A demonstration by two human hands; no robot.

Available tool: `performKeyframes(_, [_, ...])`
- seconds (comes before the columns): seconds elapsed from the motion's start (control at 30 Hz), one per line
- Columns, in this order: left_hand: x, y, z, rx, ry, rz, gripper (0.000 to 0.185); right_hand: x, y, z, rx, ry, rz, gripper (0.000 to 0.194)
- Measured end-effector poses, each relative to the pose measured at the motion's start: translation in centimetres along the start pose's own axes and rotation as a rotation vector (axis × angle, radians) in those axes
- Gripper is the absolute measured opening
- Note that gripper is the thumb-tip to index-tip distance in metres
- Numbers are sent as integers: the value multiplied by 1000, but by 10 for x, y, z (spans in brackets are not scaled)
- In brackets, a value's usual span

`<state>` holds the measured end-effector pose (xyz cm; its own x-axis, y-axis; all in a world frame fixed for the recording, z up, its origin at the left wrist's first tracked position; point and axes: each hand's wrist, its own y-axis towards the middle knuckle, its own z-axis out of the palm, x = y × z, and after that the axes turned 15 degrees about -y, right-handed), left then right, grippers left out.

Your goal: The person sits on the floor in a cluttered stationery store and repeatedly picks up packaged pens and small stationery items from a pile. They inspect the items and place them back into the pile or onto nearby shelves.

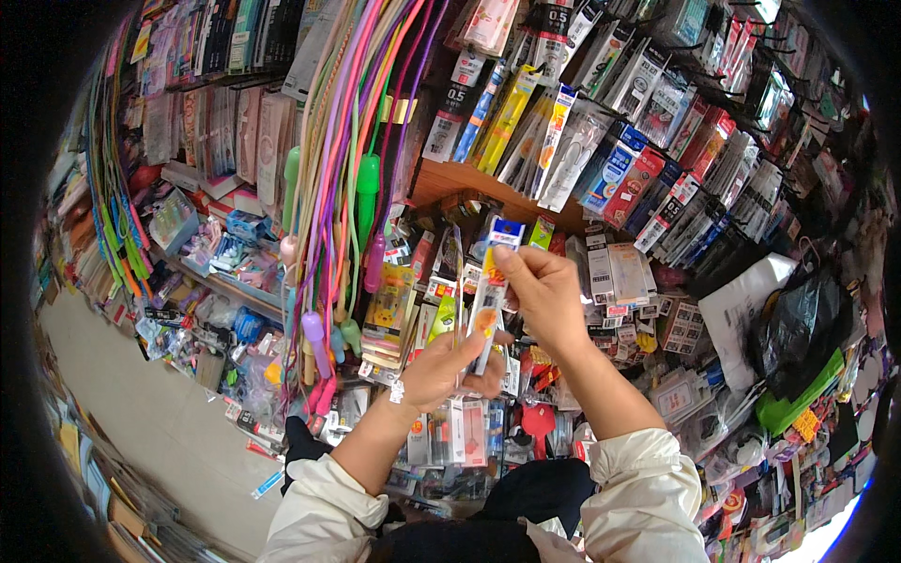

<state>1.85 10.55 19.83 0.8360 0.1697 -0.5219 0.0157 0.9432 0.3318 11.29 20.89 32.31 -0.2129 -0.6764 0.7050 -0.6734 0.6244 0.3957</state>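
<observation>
Between both hands is a slim plastic packet (pixel 487 299) with a blue header and an orange-yellow print, held upright and slightly tilted. My right hand (pixel 542 292) pinches its upper part, thumb on the front. Lower down, my left hand (pixel 454 366) grips the packet near its bottom end, with a white sticker or bandage at the wrist. A second thin clear packet edge (pixel 459 281) shows just left of it, partly hidden by my left hand. Similar packets (pixel 556 137) hang on the rack above, beside yellow packets (pixel 508 119).
Jump ropes (pixel 345 176) with coloured handles hang close on the left. Hanging pen packets (pixel 626 176) fill hooks above a wooden ledge (pixel 457 181). Packed goods lie on the shelf below. A black plastic bag (pixel 799 331) hangs at right; grey floor (pixel 141 408) shows at left.
</observation>
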Motion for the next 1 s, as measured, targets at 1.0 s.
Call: performKeyframes(1.0, [11, 12, 4, -333, 534, 78, 29, -14, -10, 12, -282, -114, -146, 25])
